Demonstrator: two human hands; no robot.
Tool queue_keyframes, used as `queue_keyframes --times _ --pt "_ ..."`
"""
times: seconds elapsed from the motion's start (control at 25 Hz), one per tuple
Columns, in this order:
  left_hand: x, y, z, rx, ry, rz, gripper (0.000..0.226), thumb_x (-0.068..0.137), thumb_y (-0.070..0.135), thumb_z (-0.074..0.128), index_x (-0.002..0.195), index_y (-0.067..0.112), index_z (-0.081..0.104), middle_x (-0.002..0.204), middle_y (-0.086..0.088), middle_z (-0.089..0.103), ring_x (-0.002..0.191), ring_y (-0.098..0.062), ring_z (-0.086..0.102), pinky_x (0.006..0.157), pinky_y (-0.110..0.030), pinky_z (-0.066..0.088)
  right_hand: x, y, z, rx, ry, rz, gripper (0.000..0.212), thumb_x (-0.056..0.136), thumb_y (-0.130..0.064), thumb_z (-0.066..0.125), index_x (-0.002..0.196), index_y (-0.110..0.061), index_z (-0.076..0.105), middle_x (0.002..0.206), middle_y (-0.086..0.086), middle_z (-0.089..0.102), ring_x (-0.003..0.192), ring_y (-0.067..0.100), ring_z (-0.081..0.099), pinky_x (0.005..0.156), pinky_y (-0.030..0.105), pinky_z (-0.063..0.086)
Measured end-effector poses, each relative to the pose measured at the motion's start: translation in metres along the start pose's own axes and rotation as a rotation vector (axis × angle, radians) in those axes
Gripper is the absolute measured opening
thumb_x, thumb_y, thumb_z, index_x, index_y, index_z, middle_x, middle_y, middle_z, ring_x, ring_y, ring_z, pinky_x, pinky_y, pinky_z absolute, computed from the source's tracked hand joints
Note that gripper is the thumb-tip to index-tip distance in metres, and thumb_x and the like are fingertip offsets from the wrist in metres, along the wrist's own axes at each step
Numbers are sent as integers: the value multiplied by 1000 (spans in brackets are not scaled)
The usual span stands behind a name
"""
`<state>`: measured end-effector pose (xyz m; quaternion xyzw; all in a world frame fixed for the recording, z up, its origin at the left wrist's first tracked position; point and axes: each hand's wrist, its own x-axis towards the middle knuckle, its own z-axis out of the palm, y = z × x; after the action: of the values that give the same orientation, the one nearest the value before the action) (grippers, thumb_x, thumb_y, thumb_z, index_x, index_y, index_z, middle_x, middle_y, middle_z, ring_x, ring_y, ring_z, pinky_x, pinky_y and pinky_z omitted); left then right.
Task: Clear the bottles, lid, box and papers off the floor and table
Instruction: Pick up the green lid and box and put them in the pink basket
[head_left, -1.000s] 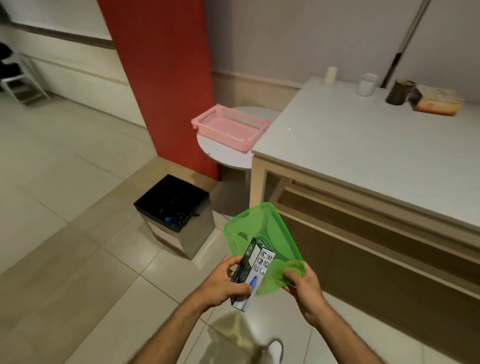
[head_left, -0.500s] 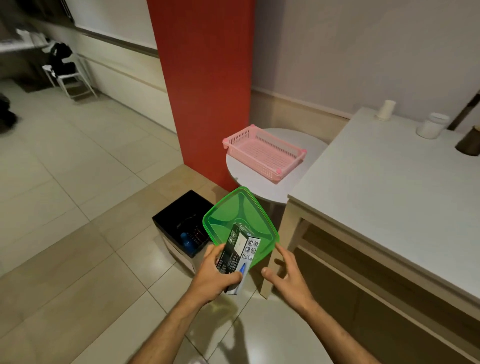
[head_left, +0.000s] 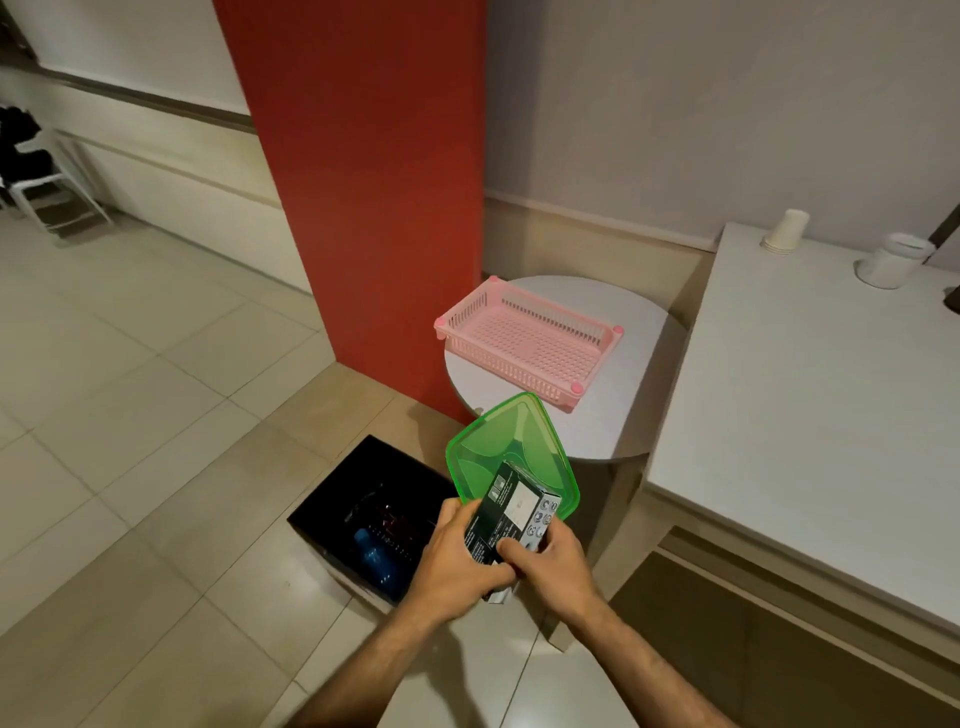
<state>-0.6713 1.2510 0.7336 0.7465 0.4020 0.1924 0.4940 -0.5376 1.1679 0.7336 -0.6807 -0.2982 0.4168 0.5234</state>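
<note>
A translucent green lid (head_left: 498, 447) and a small dark box (head_left: 511, 512) with white panels are held together in front of me, the box lying against the lid. My left hand (head_left: 457, 564) grips the box's left side and lower end. My right hand (head_left: 553, 569) grips the box from the right, fingers curled over its lower end. Both hands hover just right of a black-lined bin (head_left: 332, 512) on the floor, where a blue bottle (head_left: 371, 551) lies inside.
A pink slotted basket (head_left: 524, 343) sits on a small round white table (head_left: 618, 415) by a red pillar (head_left: 363, 182). A long white table (head_left: 810, 415) at right carries stacked paper cups (head_left: 787, 231) and a white jar (head_left: 891, 260). A chair (head_left: 47, 192) stands far left.
My right hand, which had let go of the lid and hung free half a second ago, has come back and now grips the box. The view has shifted closer to the bin and round table.
</note>
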Motion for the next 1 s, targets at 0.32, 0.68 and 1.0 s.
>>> queue_keyframes --times 0.32,0.68,1.0 --pt "131 -10 -25 -55 52 -10 59 79 29 83 130 35 54 120 12 48 109 -12 57 90 -22 49 122 -45 -62 -2 163 -43 31 79 -11 71 106 -26 70 92 2 78 85 24 73 72 36 57" --pt "281 2 -49 6 291 6 58 86 -12 49 126 29 61 118 22 52 114 -13 57 99 -44 53 232 -84 -136 37 180 4 28 91 -9 66 114 -23 62 103 4 76 87 23 76 79 51 61" --pt "469 -14 -64 50 145 40 75 67 -22 42 133 10 57 121 2 52 118 -30 55 95 -45 54 317 -70 -165 133 300 125 33 93 -8 63 123 -20 55 104 2 76 88 22 76 75 53 61"
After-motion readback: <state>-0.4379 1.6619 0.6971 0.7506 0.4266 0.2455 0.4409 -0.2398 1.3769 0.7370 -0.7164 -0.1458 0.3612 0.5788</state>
